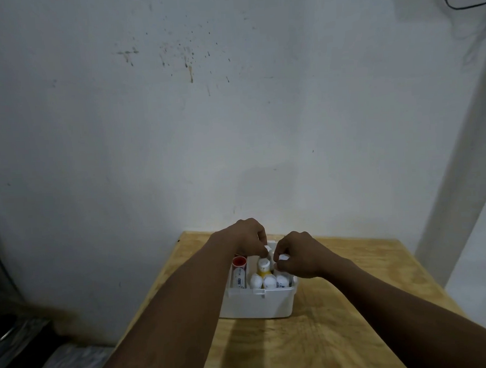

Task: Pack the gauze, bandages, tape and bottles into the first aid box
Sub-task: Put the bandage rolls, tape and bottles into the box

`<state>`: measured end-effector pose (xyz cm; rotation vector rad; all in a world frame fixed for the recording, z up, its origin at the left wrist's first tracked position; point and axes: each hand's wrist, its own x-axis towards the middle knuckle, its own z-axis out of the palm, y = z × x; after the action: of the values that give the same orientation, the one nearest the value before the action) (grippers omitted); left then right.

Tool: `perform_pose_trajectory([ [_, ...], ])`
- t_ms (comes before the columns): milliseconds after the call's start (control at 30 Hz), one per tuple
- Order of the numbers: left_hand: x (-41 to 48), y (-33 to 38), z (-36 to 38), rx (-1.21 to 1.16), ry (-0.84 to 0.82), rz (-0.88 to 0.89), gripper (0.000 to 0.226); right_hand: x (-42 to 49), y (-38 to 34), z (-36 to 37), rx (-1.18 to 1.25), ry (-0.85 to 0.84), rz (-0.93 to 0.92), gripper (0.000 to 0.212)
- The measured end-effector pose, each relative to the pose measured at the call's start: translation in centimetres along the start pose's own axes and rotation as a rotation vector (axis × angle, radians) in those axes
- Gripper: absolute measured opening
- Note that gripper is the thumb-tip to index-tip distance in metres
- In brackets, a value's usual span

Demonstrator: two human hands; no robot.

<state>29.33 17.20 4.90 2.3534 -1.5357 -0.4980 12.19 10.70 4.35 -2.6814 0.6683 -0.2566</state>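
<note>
Together both hands hover over the open first aid box (256,304), fingers curled tight; the left hand (246,237) pinches a white scrap (267,248) between thumb and fingertips, and the right hand (299,255) pinches a white bit (283,257) the same way; whether the two belong to one thing I cannot tell. The box sits on a wooden table (341,305), toward its twelve o'clock edge; inside, a red-capped tube (238,264) lies along the nine o'clock side, a yellow bottle (264,267) with a white cap stands near the middle, and three white round tops (269,281) line the six o'clock wall, touching one another. Behind the table rises a white wall (232,114) flecked with dark stains; a black cable (460,5) loops at two o'clock of the view; something dark at eight o'clock is cut off by the frame. The hands hide the box's far half; the tube's label is too blurred to read.
</note>
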Motion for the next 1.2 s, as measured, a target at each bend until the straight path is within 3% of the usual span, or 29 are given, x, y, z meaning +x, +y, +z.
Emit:
perform_pose_trajectory([
  [433,-0.4,1.0,-0.7,-0.077,-0.115,-0.011,0.027,-0.4,0.3,-0.4,0.068,-0.001,-0.010,0.021],
  [1200,-1.0,1.6,-1.1,-0.078,-0.130,-0.044,0.025,-0.5,0.3,-0.9,0.153,0.083,0.035,0.021],
])
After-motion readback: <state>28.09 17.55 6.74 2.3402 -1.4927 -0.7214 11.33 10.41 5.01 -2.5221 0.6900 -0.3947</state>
